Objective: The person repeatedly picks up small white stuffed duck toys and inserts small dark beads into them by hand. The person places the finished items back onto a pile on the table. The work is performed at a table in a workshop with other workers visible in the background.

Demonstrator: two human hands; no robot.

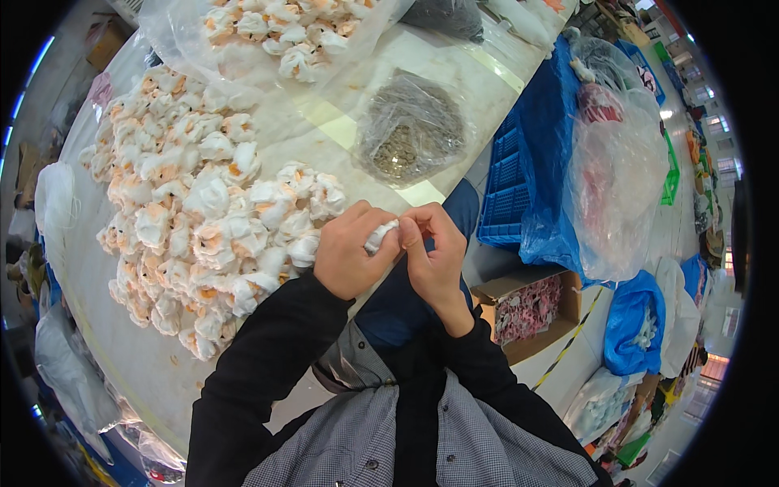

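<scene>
A seated person in a black-sleeved top and checked vest works at the edge of a pale bench (454, 73), both hands raised together just off its near rim. The left hand (350, 256) and the right hand (434, 252) meet over a small white fabric piece (380, 236), each closed on it, the fingertips of both pinching the cloth between them so that only a crumpled tuft shows. Just beside the left hand, a broad heap of white and orange fabric flowers (191, 219) spreads across the bench, its nearest blooms almost touching the knuckles. Farther back lies a clear plastic bag (276, 32) holding more of the same flowers, and to its right a second clear bag of small dark parts (410, 130) rests flat on the benchtop. Beside the bench on the person's right stands a blue crate (507, 195), with a large clear bag of red and white goods (617, 170) bulging over it. On the floor below, an open cardboard box (531, 312) holds small pink pieces, near a blue sack (633, 325).
</scene>
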